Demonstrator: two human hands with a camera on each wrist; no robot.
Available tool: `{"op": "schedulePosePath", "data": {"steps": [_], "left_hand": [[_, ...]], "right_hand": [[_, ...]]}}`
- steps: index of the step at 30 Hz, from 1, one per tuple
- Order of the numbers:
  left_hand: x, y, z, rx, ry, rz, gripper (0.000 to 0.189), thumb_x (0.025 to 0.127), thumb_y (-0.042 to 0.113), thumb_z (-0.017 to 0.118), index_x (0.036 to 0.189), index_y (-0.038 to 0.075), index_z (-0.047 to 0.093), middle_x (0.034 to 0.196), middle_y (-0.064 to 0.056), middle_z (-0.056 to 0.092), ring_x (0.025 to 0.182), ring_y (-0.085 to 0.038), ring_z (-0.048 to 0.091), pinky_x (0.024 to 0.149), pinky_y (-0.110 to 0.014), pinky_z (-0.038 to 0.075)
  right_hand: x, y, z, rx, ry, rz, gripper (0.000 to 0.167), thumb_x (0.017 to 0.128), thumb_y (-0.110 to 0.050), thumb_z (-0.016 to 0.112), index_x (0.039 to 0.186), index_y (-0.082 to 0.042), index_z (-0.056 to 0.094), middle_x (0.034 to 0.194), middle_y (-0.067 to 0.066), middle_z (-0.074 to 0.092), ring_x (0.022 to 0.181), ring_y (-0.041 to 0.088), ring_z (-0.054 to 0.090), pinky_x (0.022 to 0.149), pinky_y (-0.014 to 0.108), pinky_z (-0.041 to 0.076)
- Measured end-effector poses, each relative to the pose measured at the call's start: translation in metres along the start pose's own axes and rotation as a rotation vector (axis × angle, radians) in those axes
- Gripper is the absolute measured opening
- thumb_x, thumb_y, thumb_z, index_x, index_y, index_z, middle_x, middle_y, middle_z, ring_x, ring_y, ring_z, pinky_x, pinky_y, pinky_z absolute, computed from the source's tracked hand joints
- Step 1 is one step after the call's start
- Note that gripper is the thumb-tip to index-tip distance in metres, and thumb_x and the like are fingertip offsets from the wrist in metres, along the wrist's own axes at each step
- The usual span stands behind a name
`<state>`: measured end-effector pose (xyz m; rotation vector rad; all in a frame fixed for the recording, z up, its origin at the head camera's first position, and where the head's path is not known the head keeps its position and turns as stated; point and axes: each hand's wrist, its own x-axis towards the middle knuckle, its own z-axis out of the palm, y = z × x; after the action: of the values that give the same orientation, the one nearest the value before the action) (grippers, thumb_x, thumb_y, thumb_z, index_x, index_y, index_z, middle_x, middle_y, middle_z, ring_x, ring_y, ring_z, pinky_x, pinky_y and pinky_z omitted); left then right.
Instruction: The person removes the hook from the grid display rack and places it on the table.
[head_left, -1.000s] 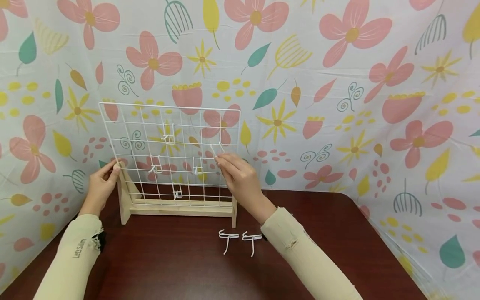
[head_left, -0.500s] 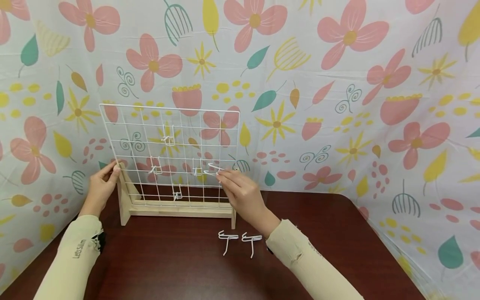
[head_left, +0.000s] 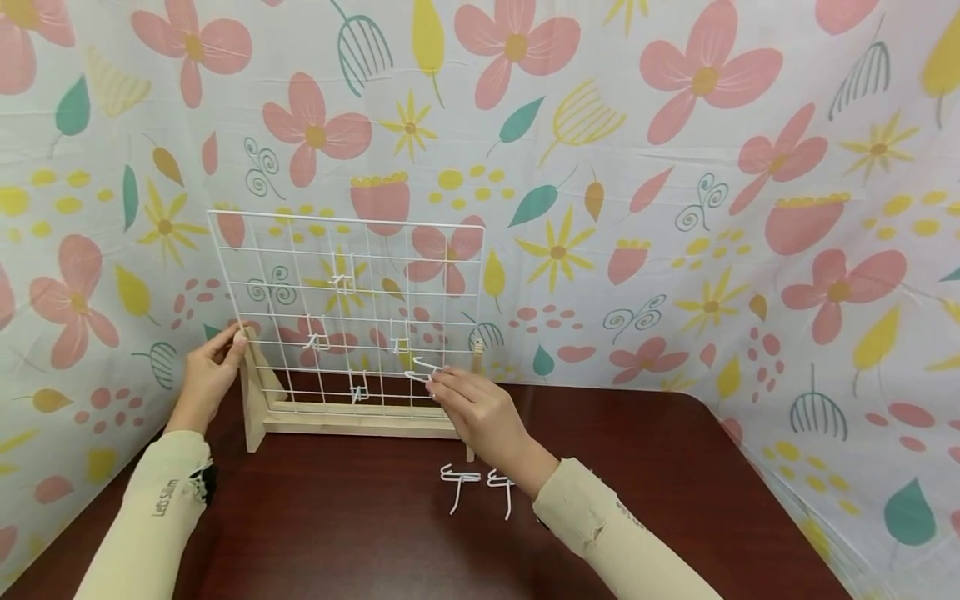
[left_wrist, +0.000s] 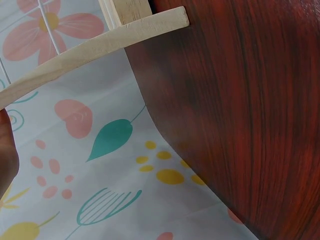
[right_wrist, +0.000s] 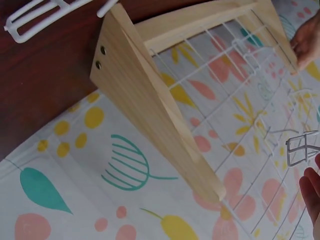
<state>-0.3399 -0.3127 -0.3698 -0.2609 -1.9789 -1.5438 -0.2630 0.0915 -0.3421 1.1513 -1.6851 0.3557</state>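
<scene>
On the wire grid (head_left: 345,218) hang 4 hooks (head_left: 342,282); right fingers (head_left: 457,387) pinch another hook (head_left: 427,363), left fingers (head_left: 220,342) the wooden stand (head_left: 360,426).

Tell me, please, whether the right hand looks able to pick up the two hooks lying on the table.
Probably not just yet: the right hand pinches another hook, so it seems occupied. Otherwise the way looks free: the two hooks lie nearby on the table, with nothing seen on top of them.
</scene>
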Motion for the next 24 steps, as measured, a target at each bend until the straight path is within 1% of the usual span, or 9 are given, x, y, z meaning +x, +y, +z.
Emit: {"op": "schedulePosePath", "data": {"steps": [4,8,10,13,15,17,19,22,24], "left_hand": [[0.000,0.000,0.001,-0.011,-0.006,0.004,0.044,0.098,0.011,0.056,0.134,-0.012,0.048,0.110,0.022,0.058,0.099,0.011,0.051,0.079,-0.003,0.042],[0.000,0.001,0.000,0.020,-0.008,-0.006,0.041,0.098,0.012,0.055,0.136,-0.005,0.051,0.111,0.022,0.057,0.098,0.012,0.051,0.077,-0.003,0.043],[-0.001,0.002,0.000,0.049,-0.011,-0.014,0.042,0.099,0.016,0.055,0.137,-0.002,0.051,0.114,0.020,0.057,0.098,0.012,0.051,0.078,-0.003,0.042],[-0.001,0.003,-0.001,0.078,-0.018,-0.024,0.045,0.099,0.020,0.054,0.138,-0.002,0.049,0.127,0.005,0.058,0.103,0.012,0.049,0.080,-0.003,0.042],[-0.001,0.004,-0.001,0.102,-0.023,-0.029,0.047,0.100,0.022,0.053,0.139,-0.004,0.047,0.134,-0.009,0.054,0.108,0.011,0.048,0.082,-0.003,0.041],[-0.001,0.004,-0.001,0.117,-0.024,-0.033,0.048,0.100,0.022,0.052,0.139,-0.006,0.045,0.138,-0.021,0.048,0.110,0.010,0.047,0.083,-0.003,0.040],[-0.001,0.004,-0.001,0.133,-0.024,-0.037,0.049,0.101,0.023,0.051,0.139,-0.007,0.044,0.138,-0.026,0.045,0.111,0.010,0.046,0.083,-0.003,0.040],[-0.001,0.004,-0.001,0.133,-0.024,-0.037,0.050,0.100,0.023,0.052,0.139,-0.008,0.044,0.138,-0.023,0.046,0.109,0.011,0.046,0.082,-0.003,0.040],[-0.001,0.004,-0.002,0.126,-0.021,-0.036,0.050,0.100,0.023,0.052,0.139,-0.008,0.044,0.136,-0.014,0.051,0.107,0.012,0.046,0.081,-0.002,0.040]], "right_hand": [[-0.005,-0.002,0.005,0.012,-0.018,-0.032,0.023,0.080,0.000,0.076,0.103,-0.002,0.073,0.102,0.011,0.071,0.099,0.025,0.067,0.090,0.029,0.051],[-0.009,-0.004,0.010,0.009,-0.045,-0.079,0.014,0.087,-0.001,0.068,0.100,-0.002,0.073,0.100,0.010,0.072,0.098,0.024,0.067,0.092,0.028,0.050],[-0.011,-0.005,0.012,0.005,-0.058,-0.100,0.013,0.091,-0.002,0.064,0.099,-0.001,0.073,0.100,0.010,0.072,0.097,0.024,0.068,0.092,0.028,0.050],[-0.013,-0.007,0.015,-0.003,-0.079,-0.123,0.016,0.094,-0.003,0.059,0.099,-0.002,0.073,0.100,0.009,0.072,0.098,0.023,0.067,0.093,0.029,0.050],[-0.016,-0.009,0.016,-0.012,-0.096,-0.139,0.017,0.096,-0.004,0.057,0.100,-0.002,0.074,0.100,0.009,0.072,0.098,0.023,0.067,0.092,0.030,0.050],[-0.018,-0.011,0.018,-0.017,-0.115,-0.152,0.017,0.096,-0.005,0.057,0.099,-0.003,0.074,0.101,0.008,0.072,0.099,0.023,0.067,0.092,0.030,0.050],[-0.020,-0.013,0.021,-0.021,-0.133,-0.161,0.014,0.094,-0.005,0.061,0.098,-0.004,0.074,0.102,0.008,0.072,0.099,0.022,0.067,0.091,0.030,0.051],[-0.023,-0.017,0.025,-0.045,-0.160,-0.179,0.011,0.091,-0.005,0.065,0.096,-0.006,0.074,0.101,0.006,0.072,0.099,0.020,0.067,0.091,0.029,0.051],[-0.024,-0.018,0.028,-0.062,-0.188,-0.197,0.012,0.091,-0.004,0.064,0.096,-0.007,0.074,0.101,0.006,0.072,0.099,0.019,0.067,0.091,0.029,0.051]]}}
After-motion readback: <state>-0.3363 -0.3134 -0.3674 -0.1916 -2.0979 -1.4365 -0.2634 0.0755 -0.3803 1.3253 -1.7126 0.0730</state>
